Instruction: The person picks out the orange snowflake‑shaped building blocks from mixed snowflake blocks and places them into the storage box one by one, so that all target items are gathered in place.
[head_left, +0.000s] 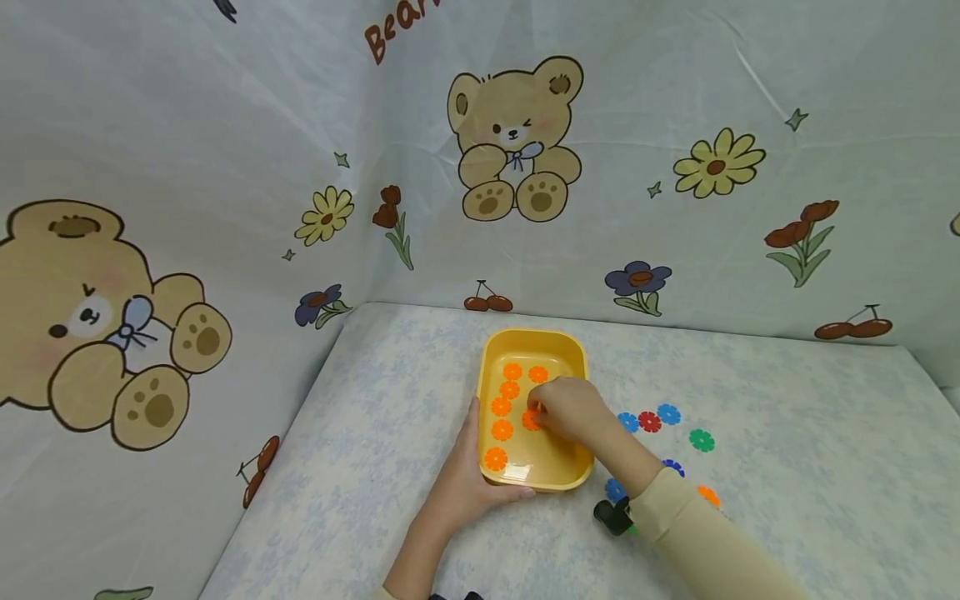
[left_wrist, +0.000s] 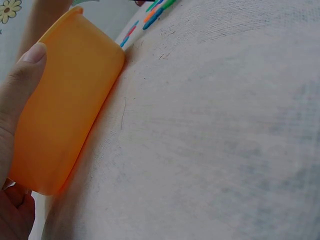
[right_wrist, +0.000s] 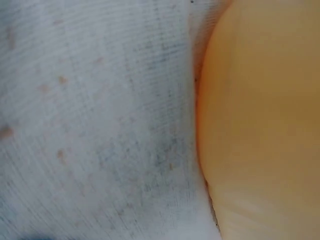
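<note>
A yellow plastic tray (head_left: 551,467) stands on the table in the head view, with several orange flower-shaped discs (head_left: 502,430) lying inside, mostly along its left side. My left hand (head_left: 474,479) grips the tray's near left corner, thumb along the front wall and fingers on the left side. In the left wrist view the thumb lies against the tray's outer wall (left_wrist: 70,105). My right hand (head_left: 573,408) reaches over the tray's right rim and pinches an orange flower disc (head_left: 531,419) low inside. The right wrist view shows only the tray's wall (right_wrist: 265,110) and tablecloth.
Right of the tray lie loose discs: a red one (head_left: 649,422), a green one (head_left: 702,440), an orange one (head_left: 708,496) and several blue ones (head_left: 669,414). Some are partly behind the right forearm. A bear-printed cloth (head_left: 420,108) hangs behind and to the left.
</note>
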